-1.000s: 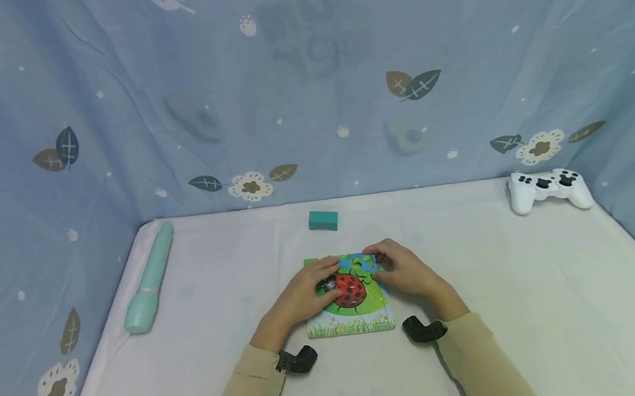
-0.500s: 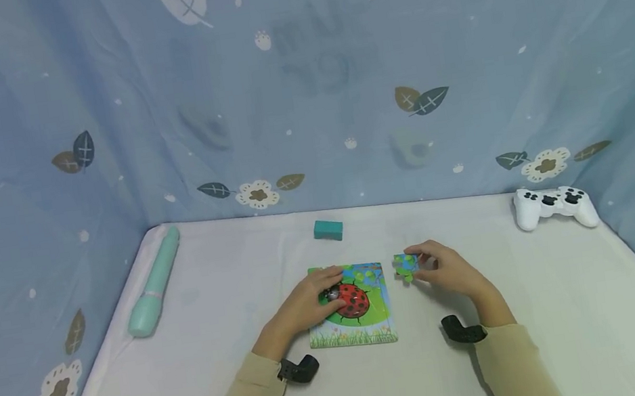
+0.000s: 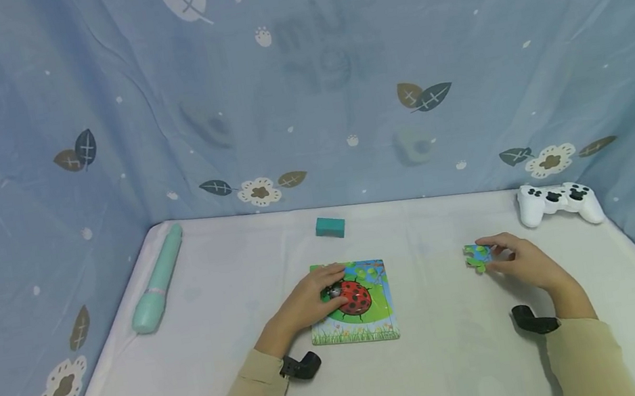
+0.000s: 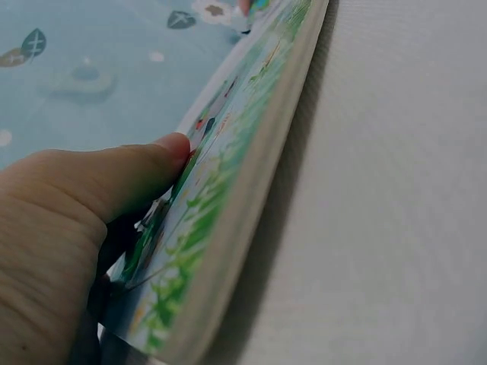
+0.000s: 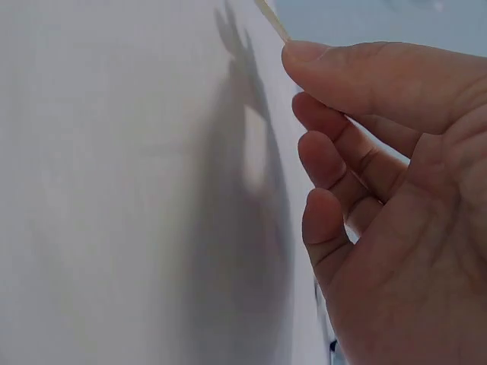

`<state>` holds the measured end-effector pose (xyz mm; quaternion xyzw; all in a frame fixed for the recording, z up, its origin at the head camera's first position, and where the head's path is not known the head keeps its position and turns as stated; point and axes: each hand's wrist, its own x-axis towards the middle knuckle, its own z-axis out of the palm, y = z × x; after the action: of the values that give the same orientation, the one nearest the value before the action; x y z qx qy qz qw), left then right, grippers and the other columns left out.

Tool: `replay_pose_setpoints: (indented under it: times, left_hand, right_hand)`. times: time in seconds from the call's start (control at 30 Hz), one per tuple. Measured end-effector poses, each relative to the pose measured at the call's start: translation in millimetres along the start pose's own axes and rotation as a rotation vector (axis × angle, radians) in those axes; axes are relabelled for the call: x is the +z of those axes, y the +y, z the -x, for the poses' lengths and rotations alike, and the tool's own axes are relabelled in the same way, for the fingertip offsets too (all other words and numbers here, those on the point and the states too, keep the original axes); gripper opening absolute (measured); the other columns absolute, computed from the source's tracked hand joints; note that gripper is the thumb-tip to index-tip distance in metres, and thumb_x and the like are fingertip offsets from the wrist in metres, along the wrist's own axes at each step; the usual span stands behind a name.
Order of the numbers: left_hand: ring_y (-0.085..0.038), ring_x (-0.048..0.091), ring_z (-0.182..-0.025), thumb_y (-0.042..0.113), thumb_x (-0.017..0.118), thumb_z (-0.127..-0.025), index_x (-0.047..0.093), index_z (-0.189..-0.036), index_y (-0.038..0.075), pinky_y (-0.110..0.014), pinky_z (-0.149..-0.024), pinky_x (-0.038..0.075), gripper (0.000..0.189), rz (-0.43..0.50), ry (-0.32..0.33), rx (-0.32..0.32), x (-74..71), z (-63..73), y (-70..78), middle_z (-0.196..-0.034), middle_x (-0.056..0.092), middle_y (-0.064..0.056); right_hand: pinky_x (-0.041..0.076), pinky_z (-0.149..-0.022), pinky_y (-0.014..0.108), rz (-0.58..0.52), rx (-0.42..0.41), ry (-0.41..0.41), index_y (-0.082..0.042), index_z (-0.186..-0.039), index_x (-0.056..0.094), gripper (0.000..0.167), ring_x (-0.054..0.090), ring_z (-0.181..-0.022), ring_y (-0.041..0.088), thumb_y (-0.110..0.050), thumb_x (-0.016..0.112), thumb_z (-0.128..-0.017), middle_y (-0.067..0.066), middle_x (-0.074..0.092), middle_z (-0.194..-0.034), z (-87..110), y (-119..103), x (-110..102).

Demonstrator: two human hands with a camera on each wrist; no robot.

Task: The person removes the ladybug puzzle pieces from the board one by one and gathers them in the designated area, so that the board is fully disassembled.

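Note:
A square ladybug jigsaw puzzle (image 3: 367, 326) lies on the white table near the middle in the head view. My left hand (image 3: 303, 306) rests on its left part, thumb and fingers spread over the ladybug picture. In the left wrist view the thumb (image 4: 156, 156) touches the face of the puzzle (image 4: 209, 209). Well to the right, my right hand (image 3: 527, 261) pinches a small green and blue puzzle piece (image 3: 478, 256) between thumb and fingers. The right wrist view shows only the thin edge of the piece (image 5: 272, 19) at the thumb tip; its shadow falls on the table.
A teal block (image 3: 331, 227) lies behind the puzzle. At the far right corner sits a white game controller (image 3: 558, 201). A mint-green folded umbrella-like object (image 3: 159, 280) lies along the left side. A blue patterned curtain (image 3: 299, 77) borders the table behind and at both sides.
My right hand has lifted a puzzle piece away from the puzzle's upper right and carried it far to the right. The left hand has stayed on the puzzle.

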<state>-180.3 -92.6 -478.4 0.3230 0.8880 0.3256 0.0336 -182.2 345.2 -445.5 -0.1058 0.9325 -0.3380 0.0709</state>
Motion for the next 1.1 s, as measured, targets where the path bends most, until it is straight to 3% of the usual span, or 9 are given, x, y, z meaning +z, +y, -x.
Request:
replay_pose_setpoints:
  times: [0.27, 0.5, 0.67, 0.8, 0.9, 1.0, 1.1]
  left_hand:
    - [-0.028, 0.039, -0.136, 0.033, 0.066, -0.089, 0.051, -0.137, 0.007, -0.046, -0.111, 0.035, 0.057, -0.001, -0.005, -0.010, 2.0, 2.4, -0.9, -0.145, 0.045, -0.007]
    - [-0.025, 0.038, -0.137, 0.035, 0.065, -0.089, 0.050, -0.138, 0.009, -0.043, -0.113, 0.033, 0.057, -0.012, -0.007, -0.017, 2.4, 0.8, -4.1, -0.146, 0.044, -0.004]
    - [-0.026, 0.038, -0.137, 0.035, 0.065, -0.089, 0.051, -0.138, 0.009, -0.045, -0.113, 0.033, 0.057, -0.016, -0.006, -0.015, 0.7, -0.6, -4.2, -0.146, 0.045, -0.005]
    - [-0.028, 0.038, -0.137, 0.035, 0.064, -0.090, 0.050, -0.138, 0.008, -0.046, -0.112, 0.034, 0.057, -0.015, -0.012, -0.013, -0.1, -0.7, -2.7, -0.146, 0.044, -0.006]
    - [-0.028, 0.038, -0.137, 0.035, 0.065, -0.090, 0.050, -0.138, 0.008, -0.045, -0.112, 0.034, 0.057, -0.022, -0.016, -0.013, 0.6, -0.4, -2.2, -0.146, 0.044, -0.006]
    - [-0.028, 0.038, -0.137, 0.036, 0.065, -0.089, 0.050, -0.138, 0.008, -0.045, -0.113, 0.033, 0.058, -0.024, -0.017, -0.014, 0.6, -0.7, -2.3, -0.146, 0.044, -0.006]
    - [-0.027, 0.038, -0.137, 0.036, 0.064, -0.089, 0.050, -0.138, 0.009, -0.045, -0.112, 0.034, 0.057, -0.012, -0.012, -0.022, -0.5, -0.1, -2.8, -0.147, 0.044, -0.005]
  right_hand:
    - [0.046, -0.079, 0.029, 0.012, 0.049, -0.053, 0.000, -0.132, 0.052, 0.048, 0.049, -0.105, 0.025, -0.020, 0.064, -0.090, 0.021, 0.052, -0.120, 2.3, 18, -7]
    - [0.040, -0.079, 0.011, -0.029, -0.009, -0.043, 0.002, -0.130, 0.054, 0.045, 0.042, -0.097, -0.005, -0.011, 0.065, -0.088, 0.019, 0.050, -0.122, -0.3, 23, -9]
    - [0.039, -0.080, 0.008, -0.054, -0.001, -0.059, 0.002, -0.133, 0.051, 0.049, 0.040, -0.098, -0.009, -0.012, 0.066, -0.088, 0.020, 0.047, -0.125, -0.9, 26, -10]
    - [0.037, -0.082, 0.007, -0.056, 0.031, -0.065, 0.003, -0.138, 0.044, 0.057, 0.043, -0.108, 0.004, -0.015, 0.065, -0.089, 0.024, 0.044, -0.132, 0.8, 26, -10]
    - [0.035, -0.082, 0.002, -0.074, 0.066, -0.052, 0.004, -0.143, 0.036, 0.065, 0.045, -0.118, 0.025, -0.018, 0.065, -0.089, 0.027, 0.040, -0.140, 5.0, 24, -10]
    - [0.031, -0.082, -0.005, -0.109, 0.077, -0.014, 0.005, -0.144, 0.032, 0.067, 0.038, -0.127, 0.042, -0.019, 0.064, -0.090, 0.028, 0.037, -0.144, 9.3, 15, -9]
    - [0.027, -0.085, -0.008, -0.149, 0.039, 0.028, 0.005, -0.143, 0.033, 0.064, 0.036, -0.128, 0.042, -0.019, 0.062, -0.092, 0.029, 0.037, -0.143, 9.4, -1, -4]
